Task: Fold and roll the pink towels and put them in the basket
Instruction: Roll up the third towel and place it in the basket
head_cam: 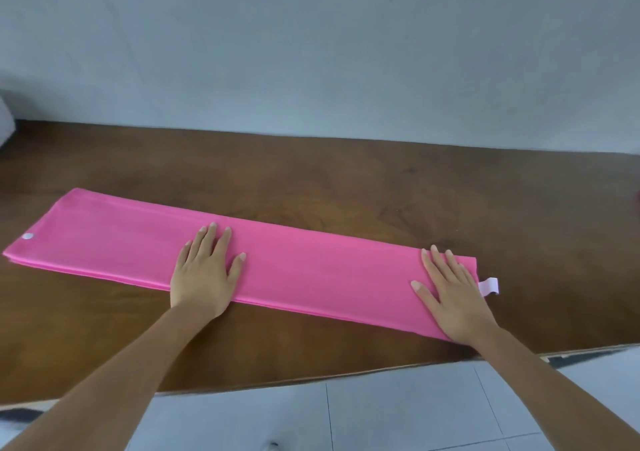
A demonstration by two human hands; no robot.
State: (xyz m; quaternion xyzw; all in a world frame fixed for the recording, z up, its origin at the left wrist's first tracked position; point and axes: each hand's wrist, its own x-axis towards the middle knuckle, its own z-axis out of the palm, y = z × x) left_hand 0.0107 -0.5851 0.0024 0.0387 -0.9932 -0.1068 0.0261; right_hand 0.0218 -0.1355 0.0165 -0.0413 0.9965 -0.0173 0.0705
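A pink towel (311, 267) lies folded into a long narrow strip across the brown wooden table (346, 180), running from the left edge toward the right front. My left hand (204, 274) presses flat on the strip's middle with straight fingers. My right hand (453, 294) lies flat on the strip's right end. A pale loop tag (489, 286) sticks out past that end, and a small white snap (27, 236) sits near the left end. No basket is in view.
A pale grey wall (311, 52) rises right behind the table. A white object (5, 118) shows at the far left edge. The table's front edge (346, 378) runs below my arms, with light floor tiles beyond it.
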